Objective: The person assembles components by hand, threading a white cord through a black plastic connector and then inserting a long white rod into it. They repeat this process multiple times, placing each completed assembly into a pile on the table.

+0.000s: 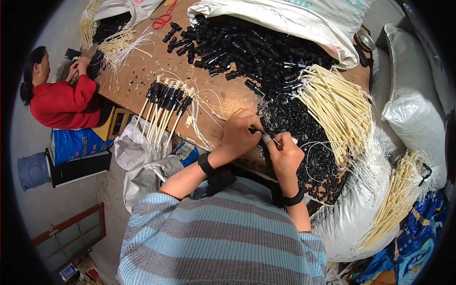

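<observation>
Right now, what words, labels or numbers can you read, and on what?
None readable enough to quote.
Upper white sack: green print, cut off.
Far left blue bag: print too small.
Lower right white sack: dark print, too creased.
Far right blue bag: white print, blurred.

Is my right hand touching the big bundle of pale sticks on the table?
Apart: the head view shows small black pieces between the right hand and the pale sticks.
</observation>
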Available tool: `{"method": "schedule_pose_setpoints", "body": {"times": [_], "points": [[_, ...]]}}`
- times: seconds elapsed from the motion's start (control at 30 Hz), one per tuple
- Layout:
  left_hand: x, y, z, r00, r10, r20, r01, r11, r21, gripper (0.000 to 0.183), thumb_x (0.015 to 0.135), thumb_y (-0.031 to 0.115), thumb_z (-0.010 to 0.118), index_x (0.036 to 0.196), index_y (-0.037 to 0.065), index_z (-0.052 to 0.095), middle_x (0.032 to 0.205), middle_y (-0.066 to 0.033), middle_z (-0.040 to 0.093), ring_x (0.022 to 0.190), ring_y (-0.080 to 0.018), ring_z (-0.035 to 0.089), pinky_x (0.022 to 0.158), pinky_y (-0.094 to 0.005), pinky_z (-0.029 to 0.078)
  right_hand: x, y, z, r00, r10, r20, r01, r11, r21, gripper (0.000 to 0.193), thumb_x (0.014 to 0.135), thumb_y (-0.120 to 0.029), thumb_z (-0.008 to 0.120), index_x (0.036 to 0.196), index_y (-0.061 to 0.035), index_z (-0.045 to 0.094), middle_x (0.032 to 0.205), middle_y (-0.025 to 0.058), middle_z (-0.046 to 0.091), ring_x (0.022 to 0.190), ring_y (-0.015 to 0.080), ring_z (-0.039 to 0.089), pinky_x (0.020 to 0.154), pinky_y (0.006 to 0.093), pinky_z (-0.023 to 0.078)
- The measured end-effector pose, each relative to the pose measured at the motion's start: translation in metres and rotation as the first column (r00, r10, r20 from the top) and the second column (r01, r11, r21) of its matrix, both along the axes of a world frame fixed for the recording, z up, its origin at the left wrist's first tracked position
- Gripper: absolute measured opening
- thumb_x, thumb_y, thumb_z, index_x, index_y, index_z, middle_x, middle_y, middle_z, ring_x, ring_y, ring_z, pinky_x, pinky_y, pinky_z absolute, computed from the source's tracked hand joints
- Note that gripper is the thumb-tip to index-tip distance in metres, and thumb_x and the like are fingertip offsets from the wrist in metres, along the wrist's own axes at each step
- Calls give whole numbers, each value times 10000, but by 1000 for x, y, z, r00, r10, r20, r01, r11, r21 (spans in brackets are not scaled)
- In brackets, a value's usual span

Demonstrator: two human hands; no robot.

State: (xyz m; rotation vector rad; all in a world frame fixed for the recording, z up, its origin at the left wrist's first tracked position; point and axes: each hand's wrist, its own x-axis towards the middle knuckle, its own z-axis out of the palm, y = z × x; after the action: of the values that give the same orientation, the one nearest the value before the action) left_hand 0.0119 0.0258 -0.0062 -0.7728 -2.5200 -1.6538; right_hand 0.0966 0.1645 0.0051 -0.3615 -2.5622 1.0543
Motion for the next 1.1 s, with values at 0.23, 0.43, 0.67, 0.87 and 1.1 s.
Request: {"method": "schedule_pose_setpoints", "body": {"times": [0.23, 0.43, 0.67, 0.87, 1.1], "points": [[-10, -2, -2, 998, -41, 55, 42, 999, -20, 146, 599, -77, 638, 712, 16, 641, 768, -70, 632, 710, -211, 613, 623, -297, 486, -2, 2, 5, 995, 103, 6, -99, 971, -218, 109, 791, -88, 725, 733, -48, 643, 552, 76, 575, 457, 183, 568, 460, 300, 433], [-10, -1, 10, 996, -70, -57, 70, 998, -6, 167, 592, -76, 658, 704, 43, 624, 786, -50, 631, 735, -241, 592, 646, -319, 480, -3, -1, 10, 999, -13, -42, 7, 990, -140, 143, 781, -46, 744, 915, -42, 694, 542, -9, 450, 468, 66, 391, 459, 235, 361], [-8, 5, 7, 963, -122, -241, 117, 993, -35, 173, 591, -15, 651, 713, 87, 583, 749, -33, 592, 761, -258, 572, 666, -363, 460, -4, 8, 2, 965, 198, -172, -187, 979, 79, 103, 785, -115, 698, 875, -65, 702, 659, 92, 658, 525, 229, 634, 489, 310, 490], [-7, 4, 5, 968, -124, -217, 116, 992, -48, 175, 595, -4, 652, 717, 93, 573, 738, -32, 577, 764, -259, 572, 634, -366, 464, -2, 10, 5, 971, 209, -115, -220, 970, -98, 66, 772, -82, 693, 837, -91, 695, 587, 85, 609, 472, 208, 593, 459, 305, 450], [-9, 8, 8, 962, -130, -240, 124, 991, -41, 181, 590, -2, 654, 719, 98, 576, 744, -29, 584, 753, -256, 569, 631, -361, 467, -3, 8, 3, 988, 110, -104, -119, 990, -80, 83, 777, -61, 694, 855, -90, 697, 544, 64, 548, 452, 157, 546, 456, 281, 423]]}}
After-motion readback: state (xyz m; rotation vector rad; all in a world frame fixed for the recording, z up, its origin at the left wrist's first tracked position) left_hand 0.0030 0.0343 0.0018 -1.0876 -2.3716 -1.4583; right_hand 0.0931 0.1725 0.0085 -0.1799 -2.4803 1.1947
